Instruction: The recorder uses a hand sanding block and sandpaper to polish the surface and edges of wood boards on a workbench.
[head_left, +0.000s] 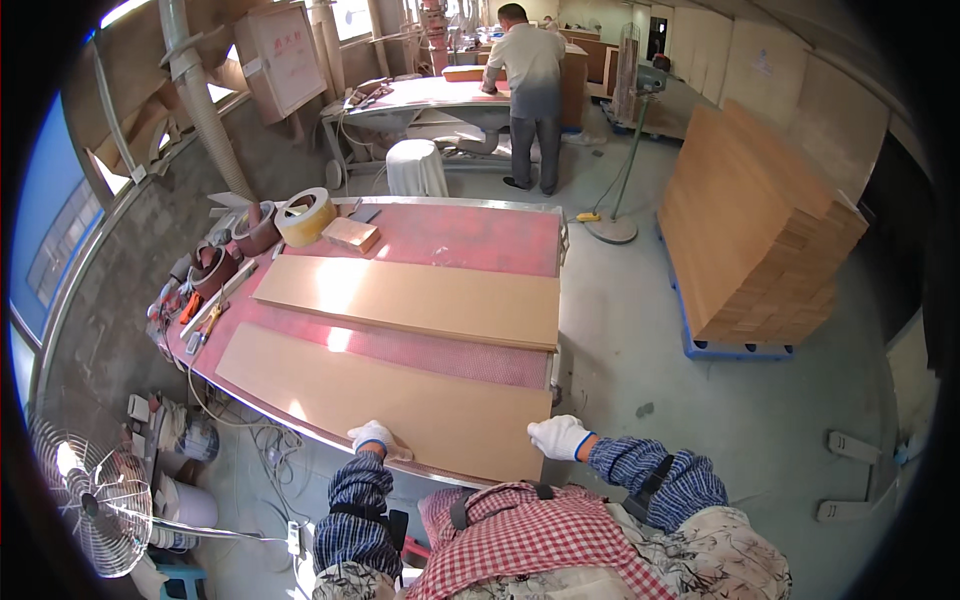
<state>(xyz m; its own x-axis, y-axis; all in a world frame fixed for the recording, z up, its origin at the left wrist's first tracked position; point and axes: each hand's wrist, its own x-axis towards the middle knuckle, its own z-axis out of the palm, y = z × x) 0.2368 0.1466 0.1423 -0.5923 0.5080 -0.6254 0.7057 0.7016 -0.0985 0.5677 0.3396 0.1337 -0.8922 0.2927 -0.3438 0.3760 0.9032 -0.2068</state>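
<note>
A long tan board (390, 385) lies flat along the near side of a workbench with a red top (480, 235). At its near edge is my left hand (372, 437), in a white glove, with fingers curled over the edge. A tan patch beside those fingers is too small to make out. My right hand (560, 438), also gloved in white, is closed at the board's right end, its fingertips overlapping the corner. Farther back, parallel to the first, lies a second tan board (420, 302).
Tape rolls (305, 217), a small wooden block (351, 235) and hand tools (207, 322) crowd the bench's left end. A fan (90, 505) stands at lower left. Stacked boards (755, 230) rest on a blue pallet (735, 350) at right. Another person (533, 75) works at a far bench.
</note>
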